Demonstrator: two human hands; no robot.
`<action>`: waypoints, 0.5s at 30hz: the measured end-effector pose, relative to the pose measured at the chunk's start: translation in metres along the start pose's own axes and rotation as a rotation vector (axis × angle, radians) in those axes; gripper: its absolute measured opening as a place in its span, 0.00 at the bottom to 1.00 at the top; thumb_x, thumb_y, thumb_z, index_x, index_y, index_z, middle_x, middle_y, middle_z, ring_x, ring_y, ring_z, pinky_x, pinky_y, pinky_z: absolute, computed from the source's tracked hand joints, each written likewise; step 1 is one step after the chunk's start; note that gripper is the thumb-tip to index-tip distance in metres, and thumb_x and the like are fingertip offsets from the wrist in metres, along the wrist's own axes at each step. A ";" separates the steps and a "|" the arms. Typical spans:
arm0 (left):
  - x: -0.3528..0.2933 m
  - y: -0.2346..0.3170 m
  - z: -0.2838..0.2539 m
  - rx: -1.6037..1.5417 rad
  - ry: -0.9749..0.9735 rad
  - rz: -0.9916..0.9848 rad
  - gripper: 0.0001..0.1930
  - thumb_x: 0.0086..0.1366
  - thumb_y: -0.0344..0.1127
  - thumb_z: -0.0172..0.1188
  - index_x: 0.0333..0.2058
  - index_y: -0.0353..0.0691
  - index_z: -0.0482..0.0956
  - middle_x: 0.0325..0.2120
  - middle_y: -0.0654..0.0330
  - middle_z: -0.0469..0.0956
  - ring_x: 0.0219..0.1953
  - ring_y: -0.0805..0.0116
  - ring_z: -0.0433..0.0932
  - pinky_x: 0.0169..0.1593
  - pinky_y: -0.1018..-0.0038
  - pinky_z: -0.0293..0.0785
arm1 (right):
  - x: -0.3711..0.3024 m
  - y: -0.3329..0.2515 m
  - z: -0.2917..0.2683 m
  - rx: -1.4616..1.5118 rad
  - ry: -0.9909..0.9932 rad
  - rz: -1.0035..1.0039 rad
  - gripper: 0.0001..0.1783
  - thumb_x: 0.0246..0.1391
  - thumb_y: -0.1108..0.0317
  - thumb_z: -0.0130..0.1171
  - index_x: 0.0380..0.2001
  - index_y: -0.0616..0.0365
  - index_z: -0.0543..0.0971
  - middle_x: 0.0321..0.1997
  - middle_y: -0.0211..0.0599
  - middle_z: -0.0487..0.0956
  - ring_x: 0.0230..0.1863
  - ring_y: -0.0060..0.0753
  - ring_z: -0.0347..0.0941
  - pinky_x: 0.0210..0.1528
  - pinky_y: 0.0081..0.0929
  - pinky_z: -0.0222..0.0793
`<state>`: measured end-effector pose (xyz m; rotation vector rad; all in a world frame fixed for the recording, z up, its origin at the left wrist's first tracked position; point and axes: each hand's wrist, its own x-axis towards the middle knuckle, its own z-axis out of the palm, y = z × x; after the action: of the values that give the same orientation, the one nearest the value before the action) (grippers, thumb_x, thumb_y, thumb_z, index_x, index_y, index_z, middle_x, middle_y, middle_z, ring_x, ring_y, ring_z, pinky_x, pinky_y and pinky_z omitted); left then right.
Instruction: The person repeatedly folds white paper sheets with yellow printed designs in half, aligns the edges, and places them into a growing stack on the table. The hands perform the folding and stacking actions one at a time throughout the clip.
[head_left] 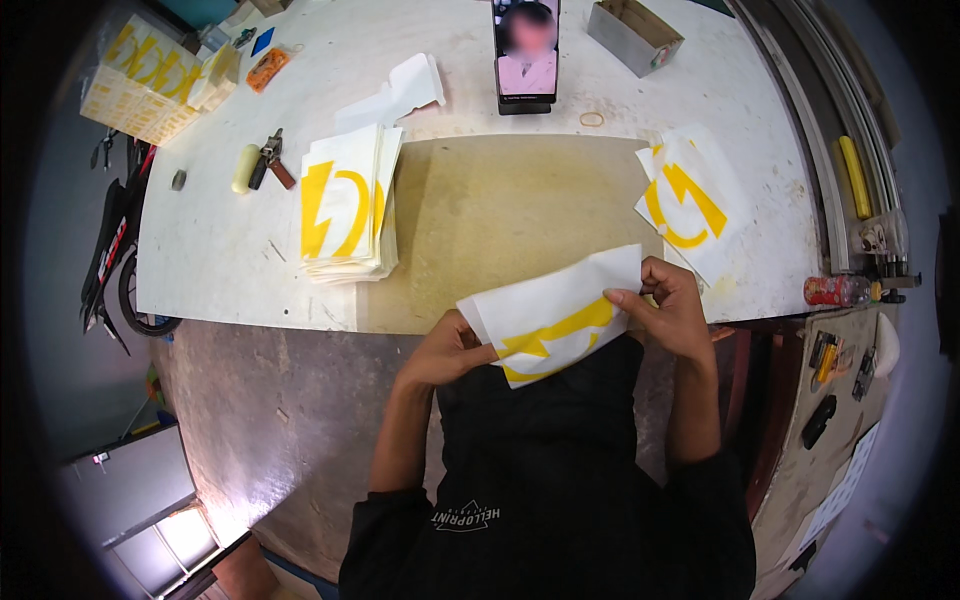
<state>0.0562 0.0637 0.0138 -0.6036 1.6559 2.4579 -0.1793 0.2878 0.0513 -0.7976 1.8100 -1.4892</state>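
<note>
Between my two hands a white sheet with a yellow print (560,318) is held up in front of me, tilted, just over the table's near edge. My left hand (447,350) grips its lower left corner, thumb on the printed side. At the upper right corner my right hand (668,308) pinches it between thumb and fingers. A thick stack of similar white sheets with yellow print (345,215) lies on the table left of centre. Several more printed sheets (688,200) lie loosely at the right. Whether the held piece is fabric or paper, I cannot tell.
A brownish board (500,190) covers the middle of the white table (220,260). Behind stand a phone (525,60) and a grey metal box (635,38). Tools (268,160) lie at left, near a carton (140,85). A bottle (835,291) rests at right.
</note>
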 end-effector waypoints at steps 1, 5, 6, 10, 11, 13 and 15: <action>-0.001 0.006 0.003 0.049 -0.013 -0.052 0.32 0.57 0.20 0.73 0.62 0.35 0.75 0.54 0.60 0.82 0.56 0.69 0.79 0.61 0.67 0.76 | 0.000 0.002 -0.002 -0.018 -0.007 0.012 0.11 0.60 0.71 0.72 0.32 0.61 0.78 0.30 0.24 0.80 0.32 0.11 0.71 0.33 0.16 0.67; 0.000 0.013 0.012 0.021 -0.071 0.005 0.35 0.55 0.21 0.75 0.62 0.35 0.74 0.58 0.58 0.79 0.57 0.68 0.78 0.62 0.65 0.75 | -0.002 -0.008 -0.003 0.072 -0.066 0.074 0.11 0.62 0.71 0.70 0.32 0.59 0.76 0.30 0.24 0.80 0.32 0.10 0.70 0.33 0.16 0.66; 0.001 0.014 0.013 0.066 -0.073 0.041 0.36 0.54 0.21 0.75 0.63 0.35 0.74 0.59 0.58 0.79 0.57 0.67 0.78 0.62 0.65 0.75 | -0.002 -0.012 -0.004 0.071 -0.074 0.059 0.11 0.62 0.72 0.70 0.33 0.59 0.75 0.30 0.24 0.80 0.33 0.09 0.70 0.33 0.16 0.66; 0.004 0.010 0.009 0.219 -0.177 0.052 0.35 0.53 0.23 0.77 0.61 0.33 0.75 0.57 0.57 0.81 0.57 0.66 0.79 0.62 0.65 0.75 | -0.002 -0.006 -0.008 0.117 -0.117 0.033 0.10 0.63 0.73 0.68 0.33 0.59 0.75 0.31 0.24 0.80 0.33 0.08 0.70 0.34 0.15 0.65; 0.004 0.009 0.009 0.243 -0.186 0.053 0.34 0.53 0.24 0.77 0.60 0.33 0.76 0.56 0.57 0.82 0.56 0.66 0.79 0.61 0.65 0.75 | -0.002 -0.006 -0.008 0.122 -0.116 0.031 0.10 0.63 0.74 0.68 0.33 0.59 0.75 0.31 0.24 0.81 0.34 0.08 0.70 0.34 0.15 0.65; 0.005 0.009 0.010 0.293 -0.204 0.054 0.32 0.52 0.26 0.78 0.57 0.32 0.79 0.53 0.56 0.84 0.54 0.66 0.80 0.60 0.65 0.75 | -0.002 -0.006 -0.007 0.133 -0.114 0.025 0.09 0.63 0.75 0.68 0.34 0.59 0.75 0.31 0.24 0.81 0.34 0.08 0.70 0.34 0.14 0.65; 0.004 0.006 0.008 0.297 -0.180 0.040 0.29 0.52 0.27 0.78 0.54 0.32 0.81 0.50 0.55 0.85 0.52 0.66 0.81 0.59 0.66 0.76 | -0.005 -0.004 -0.011 0.128 -0.147 0.021 0.09 0.62 0.76 0.68 0.34 0.59 0.75 0.31 0.24 0.81 0.34 0.08 0.70 0.34 0.14 0.65</action>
<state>0.0482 0.0679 0.0203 -0.3039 1.9193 2.1535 -0.1849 0.2969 0.0570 -0.8007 1.5945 -1.4767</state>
